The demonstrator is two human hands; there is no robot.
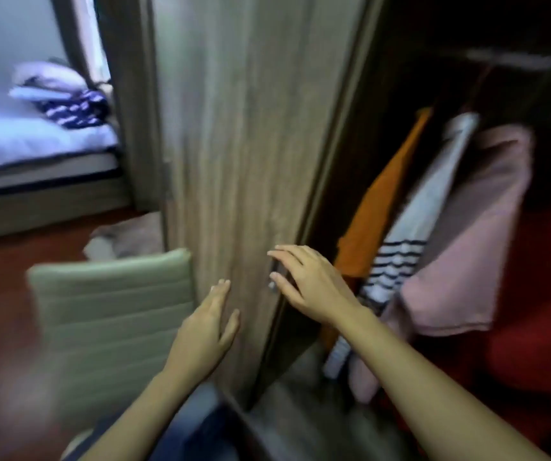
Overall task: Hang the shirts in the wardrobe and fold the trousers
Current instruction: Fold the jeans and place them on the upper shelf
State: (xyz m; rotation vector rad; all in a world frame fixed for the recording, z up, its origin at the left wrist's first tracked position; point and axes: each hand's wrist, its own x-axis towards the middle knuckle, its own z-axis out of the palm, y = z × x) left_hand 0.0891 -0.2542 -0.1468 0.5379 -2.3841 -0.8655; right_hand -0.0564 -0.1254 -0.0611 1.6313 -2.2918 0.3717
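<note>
A tall wooden wardrobe door [254, 134] stands ajar in the middle of the view. Inside the wardrobe hang an orange shirt [380, 207], a white shirt with dark stripes [413, 227] and a pink shirt [480, 227] from a rail [517, 61]. My left hand [207, 331] lies flat against the door's face with straight fingers. My right hand [307, 281] reaches over the door's edge at a small metal handle [272, 281], fingers extended and holding nothing. Folded clothes, one dark with white stripes [74, 108], lie on a bed [34, 141] at the far left.
A pale green padded chair back [114, 307] stands close to the door's left. A crumpled cloth [124, 237] lies on the reddish-brown floor [8, 294] behind it. The whole picture is blurred by motion.
</note>
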